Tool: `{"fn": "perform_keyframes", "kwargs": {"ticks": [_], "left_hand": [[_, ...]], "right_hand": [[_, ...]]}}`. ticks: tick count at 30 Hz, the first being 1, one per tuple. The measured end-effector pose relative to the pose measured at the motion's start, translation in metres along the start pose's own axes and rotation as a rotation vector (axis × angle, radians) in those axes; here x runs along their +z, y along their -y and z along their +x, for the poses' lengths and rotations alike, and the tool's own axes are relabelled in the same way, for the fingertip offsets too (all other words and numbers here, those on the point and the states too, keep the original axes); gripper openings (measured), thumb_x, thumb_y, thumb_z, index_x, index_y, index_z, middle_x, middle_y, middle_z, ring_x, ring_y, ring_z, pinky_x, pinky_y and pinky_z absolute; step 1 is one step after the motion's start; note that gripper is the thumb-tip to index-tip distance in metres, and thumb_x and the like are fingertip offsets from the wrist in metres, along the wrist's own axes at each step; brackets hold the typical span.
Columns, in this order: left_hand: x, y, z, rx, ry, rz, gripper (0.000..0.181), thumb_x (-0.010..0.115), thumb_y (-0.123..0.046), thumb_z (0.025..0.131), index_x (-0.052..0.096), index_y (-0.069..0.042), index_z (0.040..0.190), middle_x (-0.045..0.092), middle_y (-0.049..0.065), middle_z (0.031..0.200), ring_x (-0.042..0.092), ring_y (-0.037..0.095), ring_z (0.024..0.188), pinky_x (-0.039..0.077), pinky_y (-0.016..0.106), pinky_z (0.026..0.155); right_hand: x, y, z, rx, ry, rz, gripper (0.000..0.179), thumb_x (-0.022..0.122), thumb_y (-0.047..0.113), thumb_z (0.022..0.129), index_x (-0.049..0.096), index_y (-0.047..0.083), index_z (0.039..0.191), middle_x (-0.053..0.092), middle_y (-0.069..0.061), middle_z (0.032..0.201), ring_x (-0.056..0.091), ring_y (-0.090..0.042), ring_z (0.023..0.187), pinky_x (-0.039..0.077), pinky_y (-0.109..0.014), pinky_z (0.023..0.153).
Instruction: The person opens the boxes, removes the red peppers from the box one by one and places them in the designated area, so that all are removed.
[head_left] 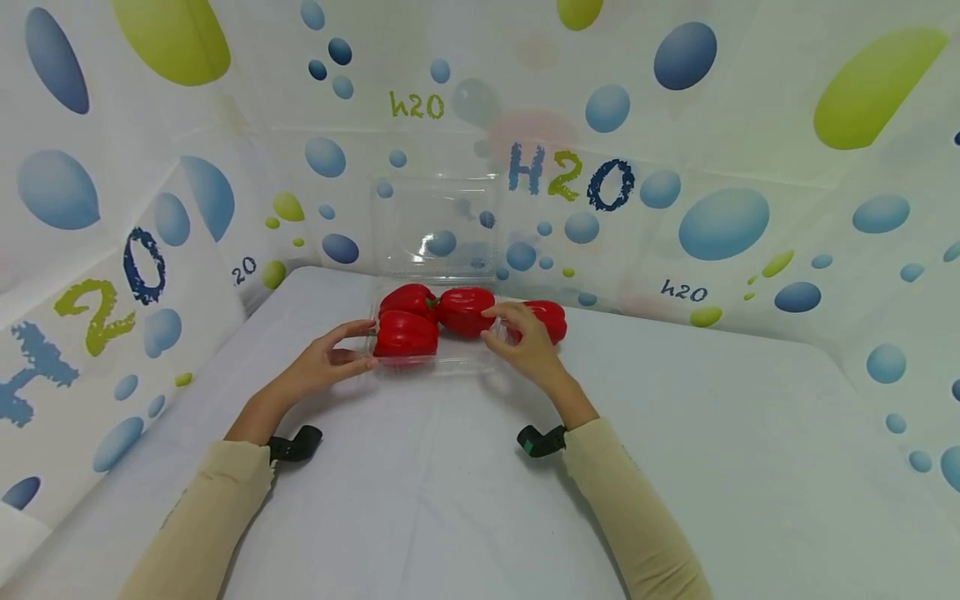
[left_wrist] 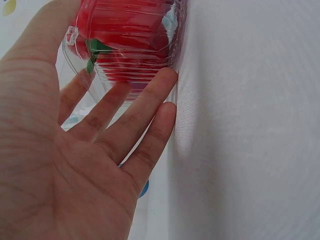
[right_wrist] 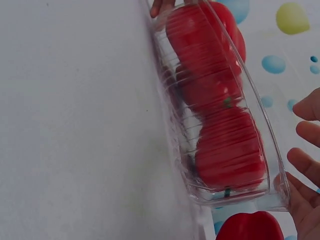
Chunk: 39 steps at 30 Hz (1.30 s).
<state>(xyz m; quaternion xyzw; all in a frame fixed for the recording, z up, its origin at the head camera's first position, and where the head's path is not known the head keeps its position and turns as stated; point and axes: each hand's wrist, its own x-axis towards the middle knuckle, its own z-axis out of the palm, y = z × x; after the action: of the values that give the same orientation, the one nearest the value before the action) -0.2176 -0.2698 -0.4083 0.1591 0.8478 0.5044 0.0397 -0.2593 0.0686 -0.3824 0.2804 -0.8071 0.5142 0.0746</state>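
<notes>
A clear plastic clamshell container (head_left: 457,364) stands at the back of the table with three red bell peppers (head_left: 406,335) inside. Its clear lid (head_left: 437,221) is raised at the rear. Against the container's left side rests my left hand (head_left: 322,364), thumb near the rim; the left wrist view shows its straight fingers (left_wrist: 150,97) along the ribbed wall. My right hand (head_left: 531,348) is at the right end, its fingers spread and slightly bent near the corner, holding no pepper. Outside the container, just beyond that hand, lies another red bell pepper (head_left: 551,320), partly hidden by it.
A white cloth (head_left: 420,483) covers the table. Close behind the container rises a backdrop (head_left: 787,292) printed with blue and green drops, and it continues along the left side. Each wrist carries a black camera mount (head_left: 296,444).
</notes>
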Motion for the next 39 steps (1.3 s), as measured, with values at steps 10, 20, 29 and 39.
{"fn": "perform_keyframes", "kwargs": {"ticks": [10,20,29,39], "left_hand": [[-0.002,0.002,0.000,0.014,0.000,-0.013,0.069,0.069,-0.018,0.092,0.033,-0.007,0.150,0.036,0.022,0.150,0.055,0.042,0.120,0.051,0.041,0.096],[-0.002,0.004,0.000,0.009,-0.002,-0.006,0.070,0.069,-0.020,0.092,0.033,-0.008,0.150,0.036,0.021,0.151,0.056,0.041,0.120,0.050,0.043,0.097],[-0.002,0.005,0.001,0.010,-0.005,-0.008,0.070,0.069,-0.019,0.092,0.033,-0.008,0.150,0.036,0.020,0.151,0.055,0.041,0.121,0.049,0.043,0.099],[-0.002,0.005,0.001,0.004,0.000,-0.014,0.070,0.069,-0.021,0.092,0.033,-0.009,0.150,0.035,0.020,0.152,0.053,0.042,0.122,0.049,0.047,0.098]], "right_hand": [[0.010,0.001,-0.001,0.016,0.057,0.006,0.030,0.068,0.007,0.090,0.063,0.004,0.120,0.058,-0.011,0.125,0.052,-0.038,0.118,0.046,-0.052,0.102],[0.015,0.008,-0.002,-0.010,0.103,-0.002,0.034,0.069,0.005,0.088,0.063,0.005,0.121,0.058,-0.012,0.126,0.053,-0.033,0.119,0.052,-0.045,0.096],[0.024,0.013,-0.002,-0.002,0.110,-0.001,0.038,0.071,0.010,0.088,0.062,0.007,0.124,0.058,-0.010,0.128,0.052,-0.032,0.119,0.052,-0.047,0.095],[0.033,0.015,-0.002,-0.042,0.098,0.034,0.040,0.072,0.008,0.086,0.061,0.007,0.125,0.057,-0.010,0.129,0.051,-0.029,0.123,0.052,-0.049,0.094]]}}
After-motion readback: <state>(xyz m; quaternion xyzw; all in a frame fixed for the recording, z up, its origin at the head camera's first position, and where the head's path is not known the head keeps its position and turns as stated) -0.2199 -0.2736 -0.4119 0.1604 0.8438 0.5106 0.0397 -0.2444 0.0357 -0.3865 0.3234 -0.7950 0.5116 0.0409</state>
